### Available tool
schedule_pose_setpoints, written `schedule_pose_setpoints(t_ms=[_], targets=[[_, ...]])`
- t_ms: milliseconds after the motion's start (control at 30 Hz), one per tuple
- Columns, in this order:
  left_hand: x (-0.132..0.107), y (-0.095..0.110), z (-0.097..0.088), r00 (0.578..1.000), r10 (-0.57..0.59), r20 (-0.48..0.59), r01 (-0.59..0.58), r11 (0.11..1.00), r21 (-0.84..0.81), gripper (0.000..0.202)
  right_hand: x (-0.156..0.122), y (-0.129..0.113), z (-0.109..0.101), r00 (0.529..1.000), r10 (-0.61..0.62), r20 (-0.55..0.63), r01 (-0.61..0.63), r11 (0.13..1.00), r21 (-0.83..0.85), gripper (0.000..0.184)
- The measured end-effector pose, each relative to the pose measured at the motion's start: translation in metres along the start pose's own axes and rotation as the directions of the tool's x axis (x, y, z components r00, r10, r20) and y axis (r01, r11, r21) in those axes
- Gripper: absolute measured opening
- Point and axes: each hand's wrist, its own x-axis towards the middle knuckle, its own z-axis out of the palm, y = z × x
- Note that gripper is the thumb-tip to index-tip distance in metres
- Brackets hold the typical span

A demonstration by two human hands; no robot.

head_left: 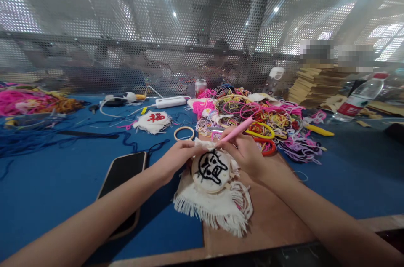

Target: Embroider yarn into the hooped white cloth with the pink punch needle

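Note:
A white fringed cloth (195,200) is stretched in a round embroidery hoop (211,191), with black yarn lines forming a face-like design (213,169). At the hoop's upper left, my left hand (177,156) pinches the cloth's bunched top edge. My right hand (248,153) is closed around a pink pen-shaped punch needle (237,129), which slants up to the right. Its lower end meets the cloth near the top of the hoop, and the tip is hidden. Loose pale yarn (246,199) hangs at the cloth's right side.
A phone (121,178) lies under my left forearm. Beyond my hands are a small wooden hoop (184,134), a white piece with red stitching (154,118), a tangled yarn pile (284,111) and yellow-handled scissors (263,131). A water bottle (360,98) stands tilted at right.

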Motion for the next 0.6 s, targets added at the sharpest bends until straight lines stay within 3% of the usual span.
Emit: schedule_pose_setpoints(t_ms=[333,600], targets=[[0.0002,0.0004,0.0016,1.0,0.011,-0.02,-0.011,1.0,-0.003,0.024,0.0005,0.0001,-0.0005,0.999,0.004,0.04,-0.004,1.0,-0.007,0.024],[-0.0017,0.0013,0.0031,1.0,-0.005,-0.009,0.005,1.0,0.005,0.025,0.0026,-0.0002,0.0008,0.993,0.114,0.018,-0.115,0.99,0.08,0.025]])
